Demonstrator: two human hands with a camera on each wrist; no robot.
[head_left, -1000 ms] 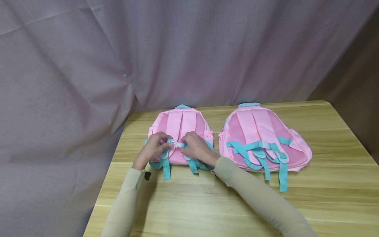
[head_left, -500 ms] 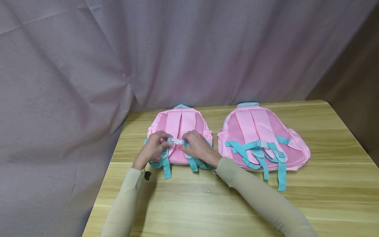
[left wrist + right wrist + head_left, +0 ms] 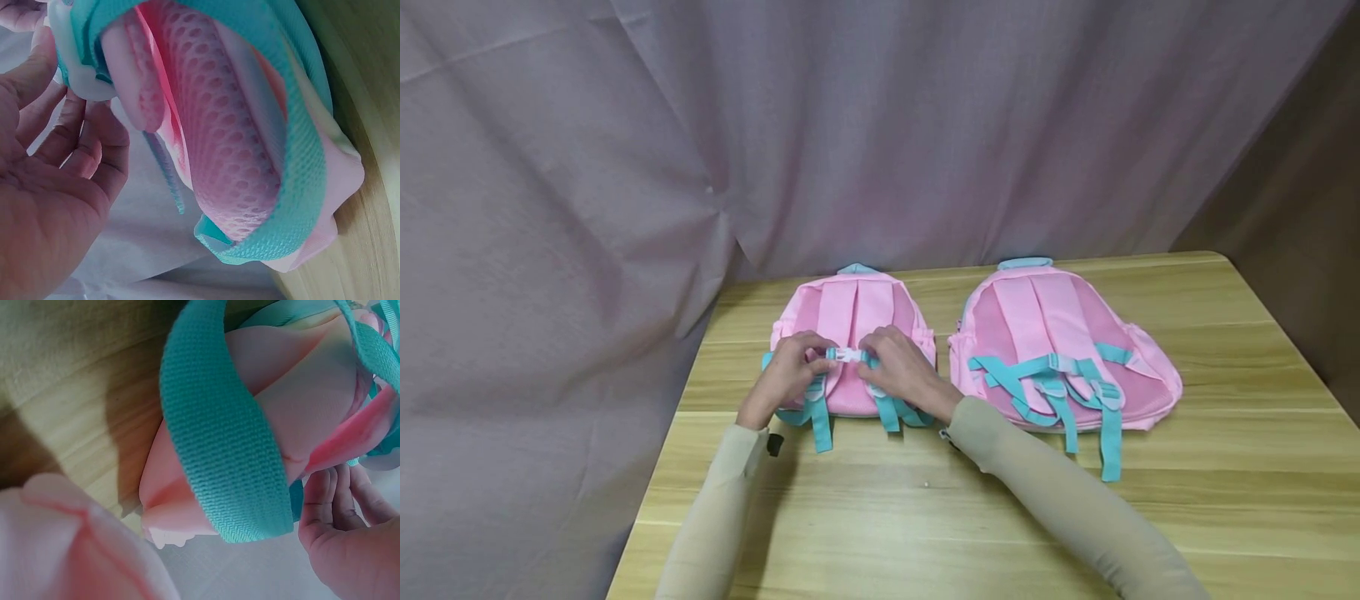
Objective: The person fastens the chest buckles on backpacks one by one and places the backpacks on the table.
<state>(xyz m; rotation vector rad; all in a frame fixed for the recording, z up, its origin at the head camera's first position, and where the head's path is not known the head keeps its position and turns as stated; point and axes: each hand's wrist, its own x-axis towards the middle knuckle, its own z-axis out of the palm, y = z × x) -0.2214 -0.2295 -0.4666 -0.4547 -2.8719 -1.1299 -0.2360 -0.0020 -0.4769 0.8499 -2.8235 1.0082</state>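
A small pink backpack (image 3: 876, 310) lies on the table, straps side up. Across its lower straps runs a white side-release buckle (image 3: 848, 355), its two halves together in one level line. My left hand (image 3: 785, 372) pinches the buckle's left end where teal webbing joins it; in the left wrist view the left hand (image 3: 56, 181) has its fingers by a white plastic piece (image 3: 87, 84). Opposite, my right hand (image 3: 901, 370) pinches the right end. From the right wrist view, the right hand (image 3: 350, 531) shows beside teal webbing (image 3: 219, 444), its fingertips partly hidden.
To the right lies a second pink backpack (image 3: 1063, 333), its teal straps crossed over the back panel. Both stand on a wooden table (image 3: 865, 517) with a grey curtain (image 3: 865, 142) behind. Loose teal strap ends (image 3: 1112, 446) hang toward the front.
The buckle halves, slightly apart and tilted a second ago, have come together and now sit level. Both hands keep their grip in nearly the same place.
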